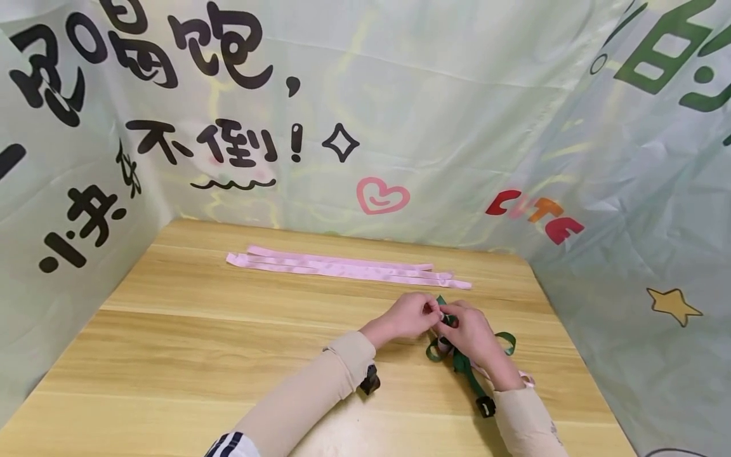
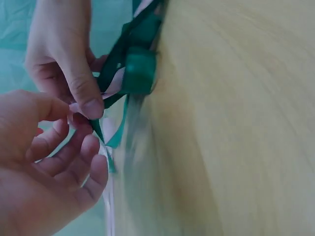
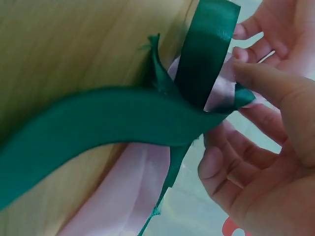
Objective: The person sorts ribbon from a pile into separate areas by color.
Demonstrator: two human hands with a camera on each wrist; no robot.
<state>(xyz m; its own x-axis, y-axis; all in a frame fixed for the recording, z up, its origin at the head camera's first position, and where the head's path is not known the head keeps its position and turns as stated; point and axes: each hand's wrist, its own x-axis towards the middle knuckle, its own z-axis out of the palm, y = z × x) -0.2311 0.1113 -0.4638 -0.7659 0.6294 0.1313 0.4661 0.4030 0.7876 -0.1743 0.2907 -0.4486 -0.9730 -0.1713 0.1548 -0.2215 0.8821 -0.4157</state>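
Note:
Both hands meet over the right part of the table. My right hand [image 1: 471,330] pinches a gathered bundle of green ribbon [image 3: 206,49] and pink ribbon [image 3: 133,182] between thumb and fingers. Loops and loose tails of the green ribbon spread out below that hand, the pink one lying among them. From the left, my left hand [image 1: 410,314] pinches a small pink ribbon end [image 2: 74,107] between thumb and forefinger, right at the right thumb's tip. Its other fingers are loosely bent. The middle of the bundle is partly hidden by the right fingers.
Several pink ribbon strips [image 1: 342,270] lie side by side across the back of the wooden table [image 1: 228,355]. Printed cloth walls [image 1: 445,127] enclose the table at the back and both sides. A small black device [image 1: 370,379] is at the left wrist.

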